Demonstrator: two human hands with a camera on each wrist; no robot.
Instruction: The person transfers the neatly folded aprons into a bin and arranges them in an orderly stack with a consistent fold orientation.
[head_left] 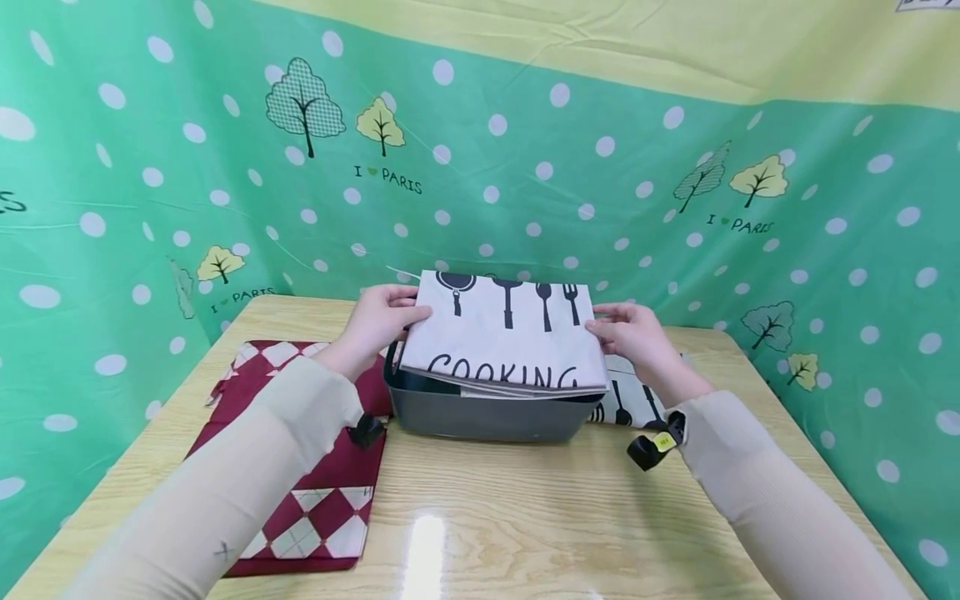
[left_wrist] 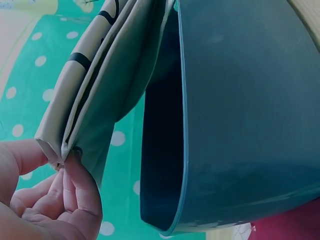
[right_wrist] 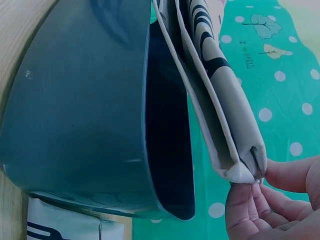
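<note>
A folded white cloth (head_left: 510, 333) with black kitchen utensils and the word COOKING printed on it is held level above a dark grey bin (head_left: 480, 417). My left hand (head_left: 380, 325) pinches its left edge between thumb and fingers. On the opposite edge my right hand (head_left: 637, 337) pinches the fabric the same way. Both wrist views show the cloth's layered folds (left_wrist: 95, 85) over the bin's open top, with a gap between cloth and rim (right_wrist: 147, 100). The cloth covers most of the bin's inside in the head view.
A maroon cloth (head_left: 337, 454) with a diamond pattern lies folded on the table's left. Another white utensil-print cloth (head_left: 633, 396) lies right of the bin, partly behind my right arm. The wooden table (head_left: 480, 517) meets a green dotted curtain (head_left: 480, 167) at the back.
</note>
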